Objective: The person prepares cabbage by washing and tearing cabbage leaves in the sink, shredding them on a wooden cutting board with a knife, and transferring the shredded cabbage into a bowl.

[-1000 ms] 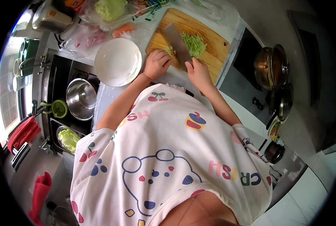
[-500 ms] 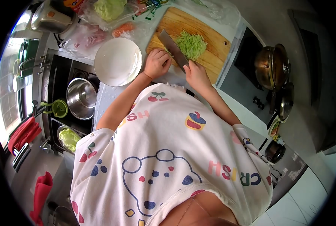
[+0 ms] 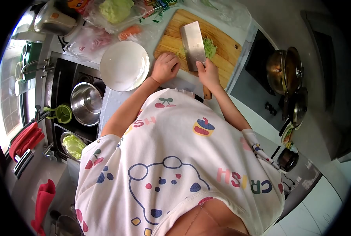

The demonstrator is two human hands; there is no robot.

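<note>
A cleaver (image 3: 193,45) with a broad blade and wooden handle is gripped in my right hand (image 3: 209,74). Its blade lies tilted nearly flat over the wooden cutting board (image 3: 224,39), covering part of a pile of shredded green vegetable (image 3: 209,48). A few pale shreds show on the blade's left side. My left hand (image 3: 166,67) rests at the board's lower left edge, fingers curled in; whether it holds anything is hidden. Just left of that hand sits a white plate (image 3: 124,66) with nothing on it.
Behind the plate are a carrot (image 3: 129,32), a bagged lettuce (image 3: 116,10) and a plastic bag (image 3: 91,41). The sink (image 3: 61,78) on the left holds a steel pot (image 3: 86,103) and a bowl with lettuce leaves (image 3: 73,146). A lidded pan (image 3: 284,70) stands on the right.
The cleaver has turned from edge-down to nearly flat and shifted right over the shreds, hiding much of the pile. My left hand has barely moved.
</note>
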